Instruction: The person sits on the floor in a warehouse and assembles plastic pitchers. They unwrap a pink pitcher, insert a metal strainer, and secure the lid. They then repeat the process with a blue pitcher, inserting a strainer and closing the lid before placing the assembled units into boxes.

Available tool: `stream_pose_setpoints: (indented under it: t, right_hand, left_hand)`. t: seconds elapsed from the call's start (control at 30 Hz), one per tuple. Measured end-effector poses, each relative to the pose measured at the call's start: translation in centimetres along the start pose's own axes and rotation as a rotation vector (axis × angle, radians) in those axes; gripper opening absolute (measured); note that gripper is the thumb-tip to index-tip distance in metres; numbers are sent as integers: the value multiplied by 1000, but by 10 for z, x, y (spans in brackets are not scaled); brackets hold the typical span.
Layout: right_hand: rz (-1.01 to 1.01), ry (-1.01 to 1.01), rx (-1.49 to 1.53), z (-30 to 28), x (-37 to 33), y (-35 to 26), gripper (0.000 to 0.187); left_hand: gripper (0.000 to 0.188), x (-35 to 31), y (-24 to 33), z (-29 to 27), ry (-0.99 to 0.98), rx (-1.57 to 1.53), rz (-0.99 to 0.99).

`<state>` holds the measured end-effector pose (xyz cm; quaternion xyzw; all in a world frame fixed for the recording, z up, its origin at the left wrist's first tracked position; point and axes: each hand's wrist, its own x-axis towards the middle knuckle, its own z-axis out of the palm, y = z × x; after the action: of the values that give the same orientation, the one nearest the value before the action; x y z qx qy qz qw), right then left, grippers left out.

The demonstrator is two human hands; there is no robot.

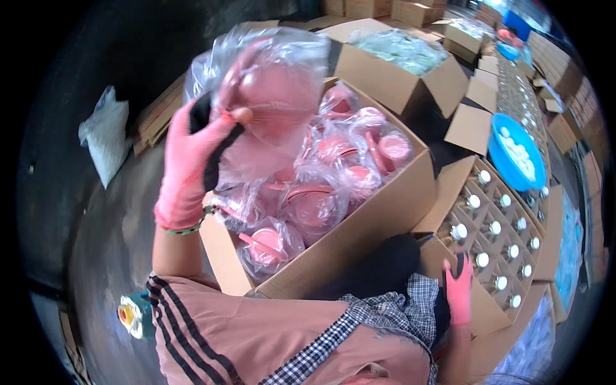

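Note:
My left hand [196, 151], in a pink and black glove, is raised at the left and closed on the gathered edge of a clear plastic bag [282, 96]. Inside that bag is a pink plastic piece with a looped handle, like a pitcher lid. Below it stands an open carton [359, 221] full of similar bagged pink handled pieces [311, 202]. Gloved likewise, my right hand [458, 289] is low at the right with fingers apart and nothing in it. It is beside a divided carton [443, 256] holding several bottles with silvery-white caps [494, 228].
A blue basin [497, 144] with white round pieces rests on the row of bottle cartons. Behind the pink pieces is an open carton of pale green plastic-wrapped things [401, 51]. A white sack [106, 138] and a green-and-white container [135, 316] stand on the floor at left.

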<state>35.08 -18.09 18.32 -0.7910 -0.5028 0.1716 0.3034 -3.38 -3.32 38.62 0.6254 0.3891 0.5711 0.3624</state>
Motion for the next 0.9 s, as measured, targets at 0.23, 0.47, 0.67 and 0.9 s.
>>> stream_pose_setpoints:
  t: [0.23,0.47,0.67,0.9]
  right_hand:
    - [-631,156,501,-33,20,-107,97]
    - [-381,462,559,-94,-40,-40,83]
    - [39,754,612,-80,-117,18,42]
    - [-7,732,738,-38,-129,44,33]
  left_hand:
    - [30,-13,103,79,-283,-259,397]
    - [24,-68,135,176,-593,-667,164]
    - [45,-97,114,199,-939,-631,-135]
    - [77,-117,67,174,-1136,-233,72]
